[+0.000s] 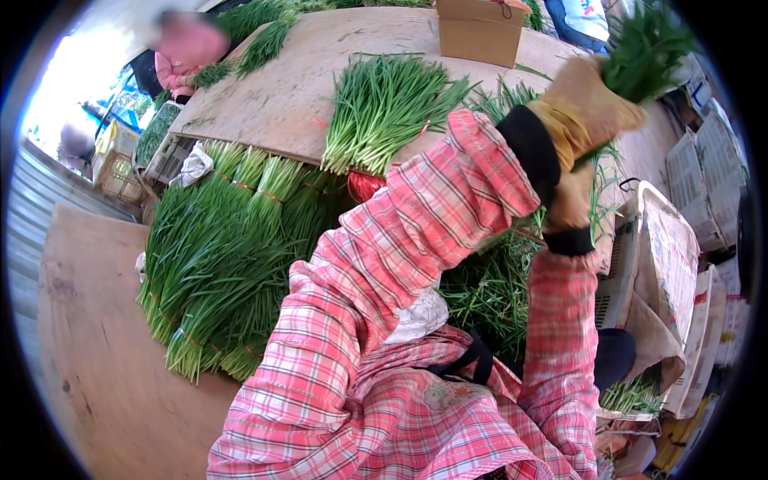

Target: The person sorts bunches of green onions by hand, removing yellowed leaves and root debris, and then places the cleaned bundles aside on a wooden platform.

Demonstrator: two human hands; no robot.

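Observation:
My left hand, in a tan glove, reaches across to the upper right. It is closed round a bunch of garlic chives, whose leaves are blurred by motion. Just below it my right hand, gloved too, closes at the lower end of the same bunch; its fingers are mostly hidden. Ahead on the table lies a loose pile of garlic chives, pale stems toward me. To my left, tied bundles of garlic chives are stacked. More loose greens lie below my hands.
A cardboard box stands on the wooden table. Red ties lie at its near edge. White plastic crates and a cloth-draped crate line the right. A wooden board is at left. A person in pink works far left.

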